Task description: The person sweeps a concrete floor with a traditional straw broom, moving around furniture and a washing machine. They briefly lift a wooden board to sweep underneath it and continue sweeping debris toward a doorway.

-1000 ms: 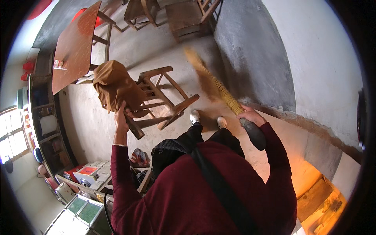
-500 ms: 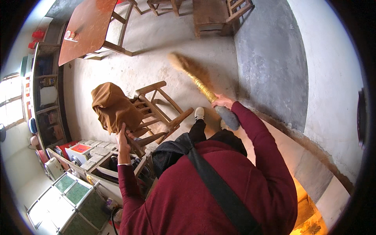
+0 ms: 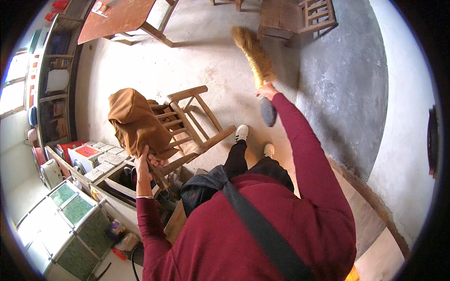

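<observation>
My right hand [image 3: 267,90] is closed round the handle of a straw hand broom [image 3: 255,51]. The broom is raised ahead of me, its bristles pointing away and its grey-wrapped butt end toward me. At the left, my left hand [image 3: 144,171] is closed on a tilted wooden chair [image 3: 199,147], where a brown cloth [image 3: 133,117] hangs over one end. The thumb touches the cloth's lower edge, and some fingers are hidden behind the wood. The chair's rungs and legs point toward the middle of the floor.
A reddish-brown table [image 3: 117,21] stands far left, beside a dark shelf unit [image 3: 56,79]. A wooden bench [image 3: 279,18] is at the back. Grey bricks [image 3: 110,161] and a green-panelled cabinet [image 3: 75,215] are near left. The grey-and-white wall [image 3: 347,70] runs along the right.
The broom has swung forward and upward, away from the floor near my feet, with my right arm stretched farther out. My left hand keeps its grip on the chair. The view has shifted slightly.
</observation>
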Available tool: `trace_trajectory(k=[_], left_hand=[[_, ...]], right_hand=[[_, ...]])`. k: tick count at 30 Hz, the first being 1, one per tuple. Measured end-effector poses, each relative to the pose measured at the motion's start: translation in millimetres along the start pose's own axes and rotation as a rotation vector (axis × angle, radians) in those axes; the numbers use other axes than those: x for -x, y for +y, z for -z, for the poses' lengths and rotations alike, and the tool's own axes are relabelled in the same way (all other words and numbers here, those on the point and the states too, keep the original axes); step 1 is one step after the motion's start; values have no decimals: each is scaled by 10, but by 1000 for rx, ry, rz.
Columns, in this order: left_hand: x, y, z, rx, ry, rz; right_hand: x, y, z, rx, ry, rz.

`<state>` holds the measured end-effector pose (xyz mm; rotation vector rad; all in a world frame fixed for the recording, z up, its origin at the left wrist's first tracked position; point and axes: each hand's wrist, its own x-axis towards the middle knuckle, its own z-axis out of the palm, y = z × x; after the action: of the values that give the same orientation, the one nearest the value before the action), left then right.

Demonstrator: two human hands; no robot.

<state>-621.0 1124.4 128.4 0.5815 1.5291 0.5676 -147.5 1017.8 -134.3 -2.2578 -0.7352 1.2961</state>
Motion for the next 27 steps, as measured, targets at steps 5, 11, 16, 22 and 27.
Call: trace_trajectory(k=[5,11,16,22,27], left_hand=[[-163,-120,254,-45,14,-29],[-95,-38,165,-82,-46,-43],[-84,-51,217,-105,-82,-16],[-222,-40,247,-101,-61,16],[-220,22,68,-135,-70,13]], right_hand=[[367,-103,-928,-425,-347,-43],[1199,-166,-276,-639,-611,-103],[2077,150,291,-672,-369,-143],[2214,1239,-106,-535,-72,-220],[2178,1042,-745,-610,-363,-278]])
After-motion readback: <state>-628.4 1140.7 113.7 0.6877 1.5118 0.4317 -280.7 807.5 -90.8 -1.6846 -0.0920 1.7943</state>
